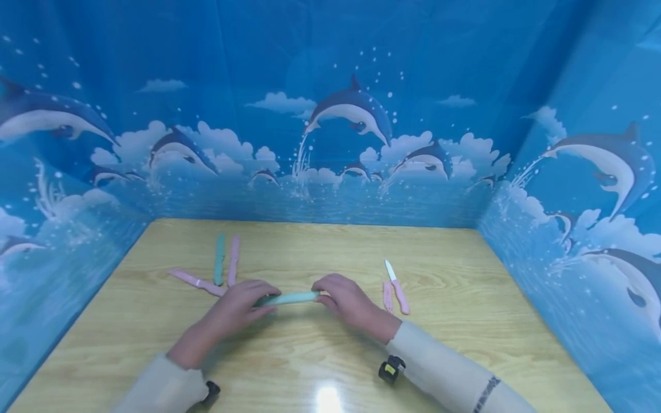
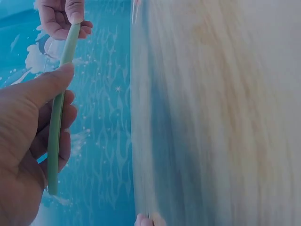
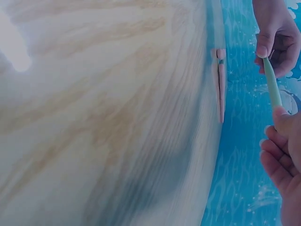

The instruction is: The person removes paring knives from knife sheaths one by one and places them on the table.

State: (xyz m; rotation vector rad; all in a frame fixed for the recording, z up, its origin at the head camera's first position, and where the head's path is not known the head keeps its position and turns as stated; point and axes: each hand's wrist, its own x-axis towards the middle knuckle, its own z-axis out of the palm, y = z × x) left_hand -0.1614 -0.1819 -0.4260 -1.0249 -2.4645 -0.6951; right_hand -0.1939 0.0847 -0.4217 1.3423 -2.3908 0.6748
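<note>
A slim green knife (image 1: 294,297), seemingly in its sheath, is held level above the table between both hands. My left hand (image 1: 245,302) grips its left end; in the left wrist view the thumb lies along the darker green part and the fingers curl behind it. The lighter right end is pinched between thumb and fingers of my right hand (image 1: 347,299). In the right wrist view that hand's other fingers (image 3: 277,162) are loosely bent. Whether any blade is inside cannot be seen.
Beyond my left hand lie a pink sheathed knife (image 1: 197,282), a slim green piece (image 1: 219,259) and a slim pink piece (image 1: 234,259). Right of my right hand, a pink-handled knife (image 1: 396,288) with bare white blade lies beside a pink sheath (image 1: 387,296). Dolphin-printed curtains (image 1: 320,201) border the wooden table (image 1: 444,269).
</note>
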